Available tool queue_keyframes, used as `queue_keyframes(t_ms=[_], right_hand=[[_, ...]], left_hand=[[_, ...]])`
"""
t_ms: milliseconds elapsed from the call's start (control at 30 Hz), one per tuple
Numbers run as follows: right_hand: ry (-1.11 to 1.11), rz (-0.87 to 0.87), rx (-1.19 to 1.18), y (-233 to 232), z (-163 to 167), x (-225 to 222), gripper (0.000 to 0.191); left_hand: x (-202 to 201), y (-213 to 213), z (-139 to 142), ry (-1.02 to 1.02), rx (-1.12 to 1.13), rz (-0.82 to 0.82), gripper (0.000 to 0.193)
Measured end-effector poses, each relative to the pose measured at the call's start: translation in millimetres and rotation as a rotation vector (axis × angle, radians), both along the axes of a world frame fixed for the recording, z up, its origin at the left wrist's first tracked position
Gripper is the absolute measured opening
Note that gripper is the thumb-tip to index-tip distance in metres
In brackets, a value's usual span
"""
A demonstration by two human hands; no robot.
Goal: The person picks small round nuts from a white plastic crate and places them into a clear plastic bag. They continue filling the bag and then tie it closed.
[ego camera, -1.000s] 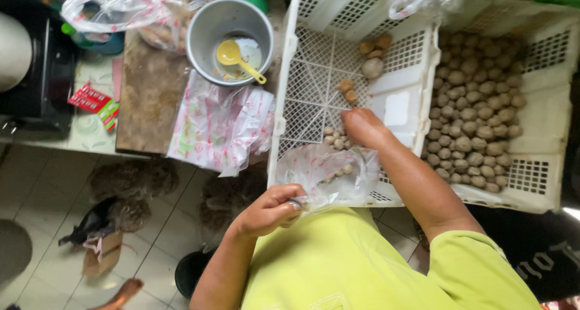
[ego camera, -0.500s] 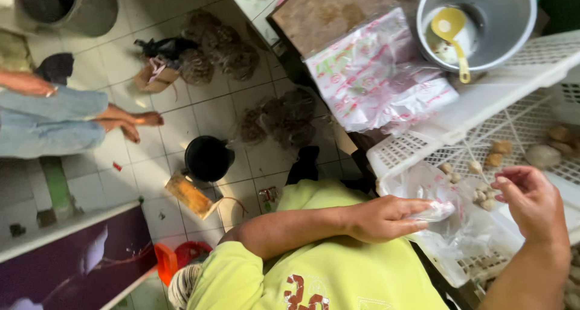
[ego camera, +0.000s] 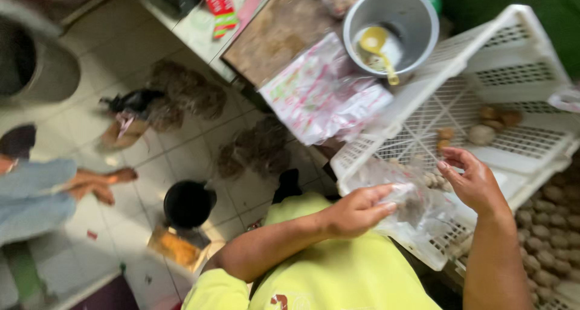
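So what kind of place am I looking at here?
Probably a small home or market food-packing spot. White slotted plastic crates hold many small round brown items, the left hand holds a clear plastic bag, and a metal pot sits beside them.

Left hand (ego camera: pixel 356 210) and right hand (ego camera: pixel 474 180) on a clear plastic bag (ego camera: pixel 411 198) over a white crate (ego camera: pixel 483 105).

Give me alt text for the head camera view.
A person's left hand holds a clear plastic bag over a white slatted crate, the right hand beside it. A metal bowl with a yellow spoon sits above.
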State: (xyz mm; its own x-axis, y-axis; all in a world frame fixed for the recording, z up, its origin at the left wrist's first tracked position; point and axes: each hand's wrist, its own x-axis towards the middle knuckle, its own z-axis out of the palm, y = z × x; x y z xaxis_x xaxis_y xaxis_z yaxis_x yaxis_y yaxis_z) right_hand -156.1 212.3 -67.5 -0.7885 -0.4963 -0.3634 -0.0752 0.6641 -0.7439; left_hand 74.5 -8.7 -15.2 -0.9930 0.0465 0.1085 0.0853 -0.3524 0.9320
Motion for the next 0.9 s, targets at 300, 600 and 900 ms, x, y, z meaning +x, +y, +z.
queue_keyframes(t_ms=[300,600,900], right_hand=[[0.277,-0.070,-0.317,14.9,85.9,82.9,0.036],[0.285,0.219,-0.175,3.9,68.9,151.6,0.017],[-0.200,-0.325,-0.197,78.4,44.8,78.2,0.024]], left_hand=[[-60.2,-11.1,57.7,-0.605,0.434,-0.161,0.042],[-59.5,-56.3,68.6,-0.379,0.409,-0.388,0.038],[-51.2,-34.2,28.7,-0.558,0.396,-0.494,0.048]])
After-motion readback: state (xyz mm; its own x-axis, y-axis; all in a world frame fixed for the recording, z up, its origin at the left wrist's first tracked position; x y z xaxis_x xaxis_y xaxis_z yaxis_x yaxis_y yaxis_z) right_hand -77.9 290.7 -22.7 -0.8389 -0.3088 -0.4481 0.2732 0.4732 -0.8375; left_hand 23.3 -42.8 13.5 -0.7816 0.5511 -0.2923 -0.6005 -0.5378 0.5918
